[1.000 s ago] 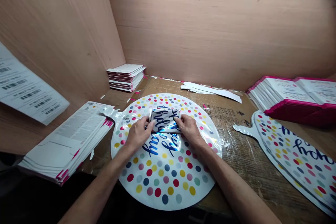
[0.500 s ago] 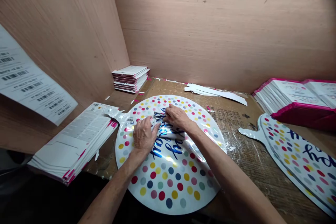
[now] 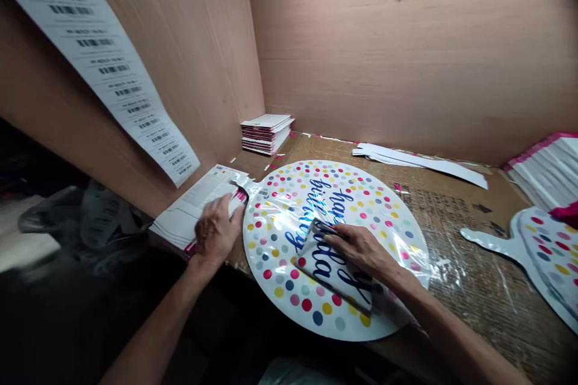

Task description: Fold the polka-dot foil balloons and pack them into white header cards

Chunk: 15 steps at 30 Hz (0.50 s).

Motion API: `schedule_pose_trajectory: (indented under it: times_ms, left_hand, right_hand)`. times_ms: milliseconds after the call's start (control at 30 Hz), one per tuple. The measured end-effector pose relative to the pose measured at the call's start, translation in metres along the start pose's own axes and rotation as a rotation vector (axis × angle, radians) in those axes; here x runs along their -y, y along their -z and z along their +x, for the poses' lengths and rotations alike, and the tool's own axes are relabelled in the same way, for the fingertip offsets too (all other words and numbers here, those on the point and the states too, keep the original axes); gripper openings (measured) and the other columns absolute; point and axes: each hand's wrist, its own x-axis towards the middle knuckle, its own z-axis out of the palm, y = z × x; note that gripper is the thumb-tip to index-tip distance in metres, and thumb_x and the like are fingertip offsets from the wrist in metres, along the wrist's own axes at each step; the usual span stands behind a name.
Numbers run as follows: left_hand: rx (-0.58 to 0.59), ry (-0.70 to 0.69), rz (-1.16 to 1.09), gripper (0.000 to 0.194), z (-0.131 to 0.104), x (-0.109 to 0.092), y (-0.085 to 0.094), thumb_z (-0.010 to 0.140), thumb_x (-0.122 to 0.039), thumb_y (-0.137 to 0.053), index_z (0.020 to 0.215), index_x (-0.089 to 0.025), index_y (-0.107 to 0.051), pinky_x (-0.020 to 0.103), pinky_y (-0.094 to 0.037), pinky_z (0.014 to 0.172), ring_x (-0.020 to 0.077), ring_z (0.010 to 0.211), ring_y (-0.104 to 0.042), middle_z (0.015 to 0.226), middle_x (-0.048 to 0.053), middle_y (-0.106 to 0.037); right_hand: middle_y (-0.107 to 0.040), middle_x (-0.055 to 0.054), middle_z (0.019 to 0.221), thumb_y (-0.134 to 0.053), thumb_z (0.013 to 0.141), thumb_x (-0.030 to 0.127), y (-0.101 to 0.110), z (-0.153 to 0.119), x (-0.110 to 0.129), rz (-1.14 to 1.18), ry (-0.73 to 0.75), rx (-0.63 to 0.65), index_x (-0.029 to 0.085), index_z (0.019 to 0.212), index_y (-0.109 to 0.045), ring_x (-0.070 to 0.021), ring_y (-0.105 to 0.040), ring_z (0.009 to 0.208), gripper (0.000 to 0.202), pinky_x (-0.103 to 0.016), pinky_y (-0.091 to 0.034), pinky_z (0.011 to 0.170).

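A flat round foil balloon (image 3: 289, 301), white with coloured dots and blue "happy birthday" lettering, lies on the table with its tail towards the left. On top of it, my right hand (image 3: 363, 249) grips a folded balloon (image 3: 332, 271) of the same print, thumb and fingers closed at its upper edge. My left hand (image 3: 217, 230) is over the near right side of a stack of white printed card sleeves (image 3: 192, 201), fingers apart and slightly blurred. It holds nothing that I can see; whether it touches the sleeves I cannot tell.
A strip of barcode labels (image 3: 129, 90) hangs on the left wooden wall. In the back corner sits a pile of folded cards (image 3: 267, 132). White paper strips (image 3: 419, 162) lie along the back wall. More flat balloons (image 3: 542, 258) and pink-edged cards (image 3: 537, 171) are at right.
Both hands were together at the balloon's middle. My left hand has moved left to the card sleeves; my right hand now holds a folded balloon nearer me. The view has turned left.
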Motion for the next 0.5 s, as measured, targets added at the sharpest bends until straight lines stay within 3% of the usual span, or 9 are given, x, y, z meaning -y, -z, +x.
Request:
schedule_pose_trajectory:
  times_ms: [67, 167, 333, 500]
  left_hand:
    - [0.061, -0.005, 0.311, 0.035, 0.005, 0.025, 0.014, 0.094, -0.031, -0.042, 0.108, -0.008, -0.063, 0.047, -0.05, 0.088, 0.0375, 0.109, -0.062, 0.11, 0.026, -0.067]
    - [0.287, -0.029, 0.494, 0.043, 0.013, 0.041, 0.021, 0.097, -0.027, -0.029, 0.099, -0.006, -0.066, 0.046, -0.051, 0.079, 0.0368, 0.097, -0.066, 0.102, 0.026, -0.068]
    - [0.393, -0.088, 0.545, 0.036, 0.035, 0.037, 0.027, 0.091, -0.025, -0.039, 0.09, -0.012, -0.073, 0.038, -0.051, 0.077, 0.0321, 0.091, -0.07, 0.09, 0.021, -0.073]
    - [0.372, -0.111, 0.636, 0.036, 0.047, 0.021, 0.053, 0.088, -0.021, -0.041, 0.083, -0.007, -0.073, 0.046, -0.051, 0.074, 0.0403, 0.091, -0.069, 0.089, 0.028, -0.071]
  right_hand:
    - [-0.058, 0.0, 0.065, -0.046, 0.092, 0.053, 0.005, -0.01, -0.007, 0.039, -0.022, 0.006, 0.021, 0.072, -0.056, -0.0144, -0.048, 0.058, 0.038, -0.026, -0.034, 0.052]
    - [-0.058, -0.001, 0.066, -0.047, 0.091, 0.055, 0.007, -0.019, -0.013, 0.046, -0.022, -0.005, 0.021, 0.072, -0.056, -0.0148, -0.05, 0.058, 0.04, -0.025, -0.035, 0.052]
    - [-0.059, -0.001, 0.068, -0.047, 0.091, 0.057, 0.002, -0.021, -0.016, 0.14, -0.031, -0.025, 0.02, 0.078, -0.06, -0.0152, -0.053, 0.062, 0.041, -0.024, -0.038, 0.053]
    - [-0.06, 0.0, 0.068, -0.047, 0.092, 0.057, 0.009, -0.03, -0.015, 0.188, -0.023, -0.083, 0.021, 0.084, -0.062, -0.015, -0.052, 0.061, 0.04, -0.024, -0.039, 0.052]
